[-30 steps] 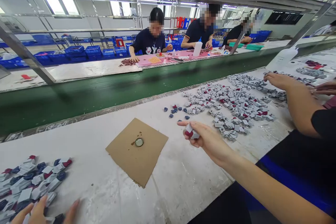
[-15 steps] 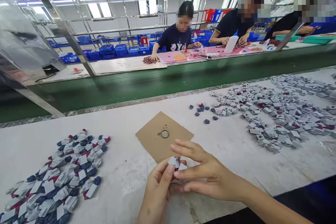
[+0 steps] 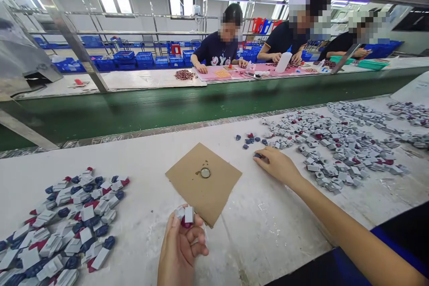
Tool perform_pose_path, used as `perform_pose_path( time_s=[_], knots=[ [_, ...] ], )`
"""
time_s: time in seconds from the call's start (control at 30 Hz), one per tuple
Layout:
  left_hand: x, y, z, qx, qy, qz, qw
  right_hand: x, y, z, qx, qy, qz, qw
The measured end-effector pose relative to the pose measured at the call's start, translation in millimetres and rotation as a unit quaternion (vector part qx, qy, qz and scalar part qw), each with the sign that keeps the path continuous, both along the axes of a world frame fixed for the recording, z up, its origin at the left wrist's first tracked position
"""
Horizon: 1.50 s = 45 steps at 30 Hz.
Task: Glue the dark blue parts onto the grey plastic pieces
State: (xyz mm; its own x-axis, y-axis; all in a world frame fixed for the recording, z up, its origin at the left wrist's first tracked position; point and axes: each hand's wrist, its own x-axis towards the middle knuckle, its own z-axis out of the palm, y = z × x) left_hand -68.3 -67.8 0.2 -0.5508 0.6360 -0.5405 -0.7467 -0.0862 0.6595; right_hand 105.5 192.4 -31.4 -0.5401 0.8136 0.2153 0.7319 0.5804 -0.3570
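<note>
My left hand is closed on a small grey and red piece, palm turned up, near the lower corner of a brown cardboard square. On the cardboard lies a round metal cap with brown crumbs beside it. My right hand reaches out to the right of the cardboard, its thumb and fingertips pinched on a small dark blue piece. Several loose dark blue pieces and a red one lie just beyond its fingers.
A pile of grey, blue and red pieces lies at the left. A larger spread of grey pieces covers the right. Beyond the green belt, three people sit at a bench with a white bottle and green trays.
My right hand has left my left hand, moved right and up, and closed on a blue piece. My left hand keeps its piece and appears lower left. The view has shifted.
</note>
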Motion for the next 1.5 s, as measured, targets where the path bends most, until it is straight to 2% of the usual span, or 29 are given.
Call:
perform_pose_path(
  time_s=[0.13, 0.23, 0.37, 0.47, 0.6, 0.67, 0.77, 0.87, 1.0, 1.13, 1.33, 1.43, 1.5],
  knots=[
    [-10.2, -4.8, -12.0, 0.017, 0.083, 0.002, 0.996, -4.2, 0.2, 7.9, -0.041, 0.021, 0.028, 0.999],
    [-9.9, -6.9, -18.1, 0.008, 0.111, -0.007, 0.994, -13.3, -5.5, 15.7, -0.092, 0.06, 0.065, 0.992],
    [-6.2, -6.7, -20.9, 0.005, 0.139, -0.006, 0.99, -34.2, -31.6, 27.7, -0.158, 0.104, 0.12, 0.975],
    [-5.7, -7.3, -19.6, -0.006, 0.157, -0.023, 0.987, -49.3, -54.8, 33.5, -0.199, 0.098, 0.18, 0.958],
    [-7.3, -8.6, -17.5, -0.006, 0.16, -0.028, 0.987, -59.7, -70.0, 25.9, -0.111, 0.077, 0.302, 0.944],
    [-8.0, -8.7, -17.4, -0.004, 0.153, -0.029, 0.988, -60.5, -70.3, 18.1, -0.083, 0.084, 0.337, 0.934],
    [-8.4, -8.6, -17.9, -0.005, 0.142, -0.035, 0.989, -59.6, -68.3, 11.1, -0.078, 0.092, 0.33, 0.936],
    [-8.3, -8.6, -18.1, -0.006, 0.139, -0.041, 0.989, -63.3, -69.6, 14.1, -0.071, 0.116, 0.313, 0.94],
    [-7.8, -9.2, -18.1, -0.007, 0.148, -0.046, 0.988, -82.4, -76.0, 22.6, -0.034, 0.162, 0.285, 0.944],
    [-7.2, -9.4, -16.7, -0.007, 0.151, -0.043, 0.988, -105.3, -79.7, 19.1, -0.012, 0.155, 0.282, 0.947],
    [-7.1, -8.4, -14.5, -0.027, 0.144, -0.038, 0.989, -115.9, -79.7, 7.8, -0.018, 0.123, 0.304, 0.945],
    [-8.0, -8.6, -14.6, -0.036, 0.149, -0.034, 0.988, -113.8, -84.4, 16.1, -0.029, 0.143, 0.287, 0.947],
    [-8.2, -8.7, -14.4, -0.034, 0.152, -0.029, 0.987, -111.9, -93.4, 27.7, -0.1, 0.192, 0.234, 0.948]
  ],
)
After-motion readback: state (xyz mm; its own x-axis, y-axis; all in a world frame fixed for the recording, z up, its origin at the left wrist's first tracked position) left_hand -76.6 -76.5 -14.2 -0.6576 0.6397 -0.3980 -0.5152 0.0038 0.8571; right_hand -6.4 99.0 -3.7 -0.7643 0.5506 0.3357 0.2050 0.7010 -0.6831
